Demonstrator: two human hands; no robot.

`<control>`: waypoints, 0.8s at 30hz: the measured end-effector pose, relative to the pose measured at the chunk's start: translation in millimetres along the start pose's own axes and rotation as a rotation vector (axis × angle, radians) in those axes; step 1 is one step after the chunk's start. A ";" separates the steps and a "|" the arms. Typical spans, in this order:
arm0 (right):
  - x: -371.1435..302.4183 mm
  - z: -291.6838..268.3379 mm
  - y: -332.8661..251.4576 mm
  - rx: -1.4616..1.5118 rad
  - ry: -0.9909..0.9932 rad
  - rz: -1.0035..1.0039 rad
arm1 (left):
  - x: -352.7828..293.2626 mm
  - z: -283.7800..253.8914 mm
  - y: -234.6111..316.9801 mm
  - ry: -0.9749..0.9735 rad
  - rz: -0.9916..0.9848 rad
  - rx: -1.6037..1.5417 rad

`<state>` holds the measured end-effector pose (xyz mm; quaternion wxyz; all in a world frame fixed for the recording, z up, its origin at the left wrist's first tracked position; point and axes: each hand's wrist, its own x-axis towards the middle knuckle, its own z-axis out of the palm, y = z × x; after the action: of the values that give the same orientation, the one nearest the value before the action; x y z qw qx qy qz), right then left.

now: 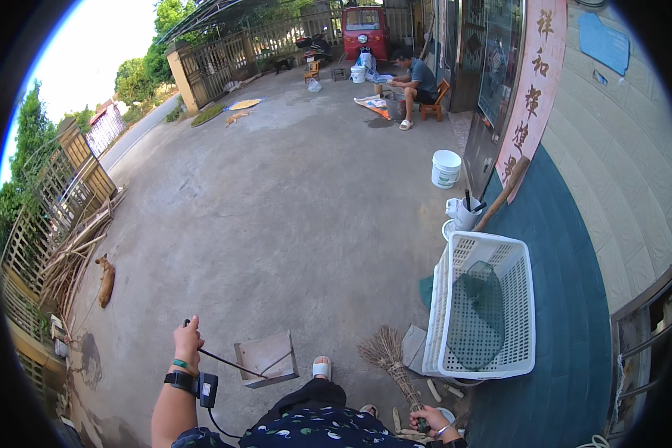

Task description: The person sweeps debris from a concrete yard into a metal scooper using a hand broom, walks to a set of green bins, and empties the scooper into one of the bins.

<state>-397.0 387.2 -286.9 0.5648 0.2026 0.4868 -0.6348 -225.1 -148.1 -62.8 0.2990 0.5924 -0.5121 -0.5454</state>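
Note:
My left hand [187, 343] is closed round the end of a thin dark handle. That handle runs down to a metal dustpan [263, 354], a shallow grey box close to the concrete in front of my left side. At lower right, my right hand [428, 421] grips the bound stem of a short straw hand broom [397, 373]. Its bristles fan out forward and left, just short of a grey flat piece [414, 348] beside the white crate. Around the broom's stem lie several pale, long pieces [434, 390] that I cannot make out.
A white plastic crate [530, 313] holding green netting [479, 313] stands against the right wall. Beyond it are a white jug [467, 215] and a white bucket [446, 169]. Brown dogs lie at left [106, 281] and far off. A seated person [421, 81] works near a red three-wheeler [365, 33].

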 end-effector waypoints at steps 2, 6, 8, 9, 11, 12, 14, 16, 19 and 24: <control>-18.9 49.7 -41.4 0.006 -0.036 -0.036 | 26.5 3.0 -6.8 0.004 -0.014 -0.014; 0.7 96.6 -95.7 0.082 0.029 -0.118 | 70.4 13.8 -6.3 0.008 -0.032 -0.068; 20.1 122.3 -128.9 0.107 0.037 -0.136 | 94.1 18.0 -4.7 0.063 -0.038 -0.062; 27.3 133.9 -144.2 0.110 0.028 -0.147 | 108.0 20.5 -6.6 0.065 -0.049 -0.070; 49.7 163.9 -175.1 0.068 0.059 -0.188 | 132.6 16.3 -3.8 0.021 -0.071 -0.128; 56.5 182.7 -192.9 0.032 0.078 -0.235 | 146.4 17.1 1.1 0.015 -0.069 -0.141; 72.0 210.5 -222.4 0.053 0.072 -0.292 | 171.2 17.0 18.4 0.038 -0.072 -0.147; 88.9 232.6 -247.8 0.133 0.041 -0.345 | 196.6 25.9 24.7 0.038 -0.092 -0.133; 104.9 288.7 -290.6 0.128 -0.031 -0.468 | 238.9 48.2 40.0 -0.017 -0.087 -0.155; 182.4 308.5 -367.2 -0.364 0.132 -0.359 | 297.9 99.0 80.1 0.038 -0.099 -0.119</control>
<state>-693.5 -10.0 -154.3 0.4373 0.0492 0.6569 -0.6123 -377.4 -429.6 -113.4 0.3159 0.6084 -0.4431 -0.5777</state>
